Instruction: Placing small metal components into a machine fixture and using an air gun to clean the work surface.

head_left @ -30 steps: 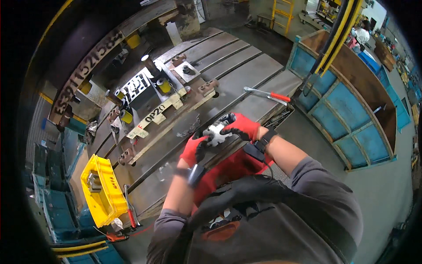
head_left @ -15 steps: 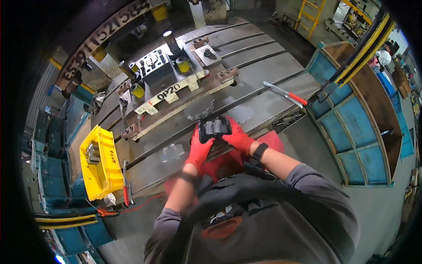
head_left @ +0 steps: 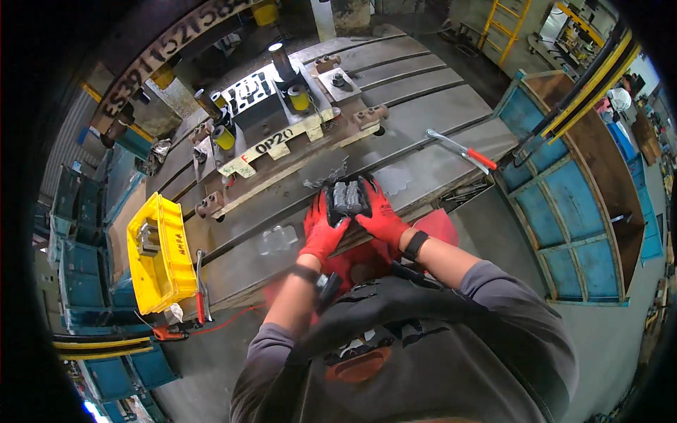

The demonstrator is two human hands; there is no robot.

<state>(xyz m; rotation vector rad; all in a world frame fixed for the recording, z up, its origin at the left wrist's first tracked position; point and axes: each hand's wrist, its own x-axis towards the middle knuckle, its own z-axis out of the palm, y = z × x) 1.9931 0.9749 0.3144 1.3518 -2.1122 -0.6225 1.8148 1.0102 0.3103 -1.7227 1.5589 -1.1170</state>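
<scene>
My left hand [head_left: 324, 229] and my right hand [head_left: 381, 217], both in red work gloves with black fingers, are closed around a stack of grey metal parts [head_left: 347, 197]. The stack sits between them over the front part of the slotted steel table [head_left: 423, 99]; whether it rests on the surface I cannot tell. Just beyond it lies a thin, jagged-edged piece of sheet metal [head_left: 326, 171]. A flat grey patch with a wavy edge [head_left: 393, 181] is right of my right hand. Left of my left hand is a shiny, flat, clear-looking shape [head_left: 278, 240].
A press die [head_left: 268, 144] with posts and yellow cylinders stands at the table's back. A yellow crate [head_left: 189, 271] holding a metal block is at left, beside a red-handled tool [head_left: 200, 292]. Another red-handled tool [head_left: 462, 150] lies at right. Blue bins [head_left: 578, 204] stand beyond the table.
The stack has tilted in my hands, so its ridged upper face now shows more. My left hand has shifted slightly, and the view has moved a little.
</scene>
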